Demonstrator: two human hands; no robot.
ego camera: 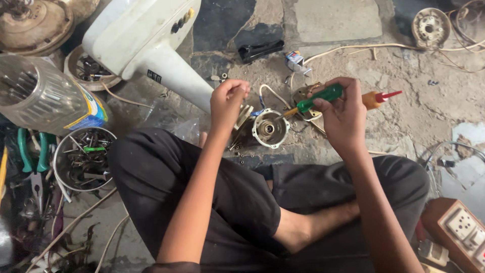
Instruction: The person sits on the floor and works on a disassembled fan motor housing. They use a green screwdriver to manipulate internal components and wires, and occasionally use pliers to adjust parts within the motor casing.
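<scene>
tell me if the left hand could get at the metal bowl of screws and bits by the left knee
Probably yes. The left hand is raised over the small motor housing, pinching something too small to tell. The metal bowl sits open-topped on the floor beside the left knee, with nothing lying between but the person's own leg.

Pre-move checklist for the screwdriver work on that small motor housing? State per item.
1. Right hand grip on the green-handled screwdriver: ok, fingers wrapped round the handle.
2. Tip at the round motor housing: ok, it reaches the rim; whether it sits in a screw, cannot tell.
3. Left hand steadying the housing: cannot tell; it is closed just above and left of it, contact hidden.
4. Housing seated flat on the stone floor: cannot tell, it leans against other parts.
5. Wires clear of the tip: not ok, a white wire loops right behind the housing.
6. Spare fasteners at reach: ok, metal bowl of screws by the left knee.
</scene>
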